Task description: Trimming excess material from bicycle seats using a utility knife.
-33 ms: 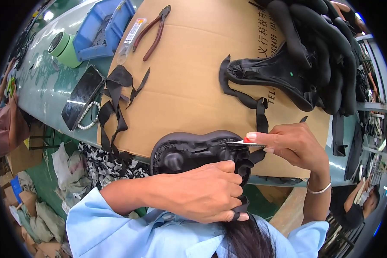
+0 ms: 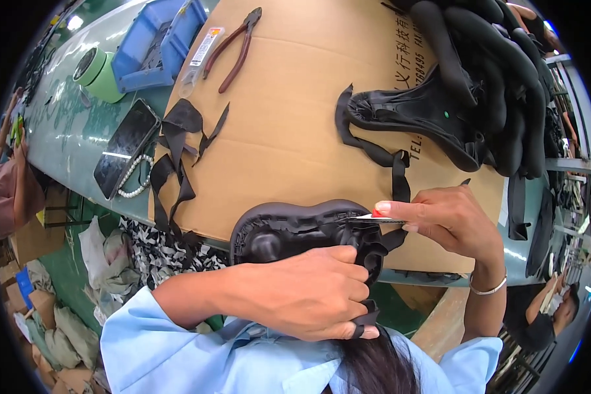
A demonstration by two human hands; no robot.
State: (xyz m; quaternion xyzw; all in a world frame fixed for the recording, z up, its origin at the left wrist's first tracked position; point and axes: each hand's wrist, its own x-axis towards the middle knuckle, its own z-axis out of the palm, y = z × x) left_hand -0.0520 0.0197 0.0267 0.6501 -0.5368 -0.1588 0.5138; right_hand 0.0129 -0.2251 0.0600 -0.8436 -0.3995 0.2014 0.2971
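We find a black, padded, bicycle-saddle-shaped piece (image 2: 266,247) at the table's near edge, hollow underside up, its lower part overhanging toward the wearer's body. That turn seems chosen to bring the inner rim within reach of both hands.

The left hand (image 2: 318,292) is closed in a loose fist across the lower part of the piece, gripping a narrow black strip of fabric (image 2: 368,312) between its lowest fingers, probably to keep it taut. The fist hides where the strip leads. The right hand (image 2: 456,220) pinches a thin, pointed blade with a red part (image 2: 368,218) between thumb and fingers, held nearly flat with its tip at the rim, likely for fine control.

Under the work, a brown cardboard sheet (image 2: 276,131) covers the middle of the table (image 2: 65,154), perhaps to protect its surface. Toward the left edge we see curled black fabric scraps (image 2: 177,128), a dark phone (image 2: 126,146) and a white beaded bracelet (image 2: 136,189). Beyond lie red-handled pliers (image 2: 233,52), a blue plastic bin (image 2: 138,82) and a pale green round container (image 2: 100,79). At the far right corner, black padded saddles (image 2: 486,46) are heaped, seemingly kept clear of the working space.
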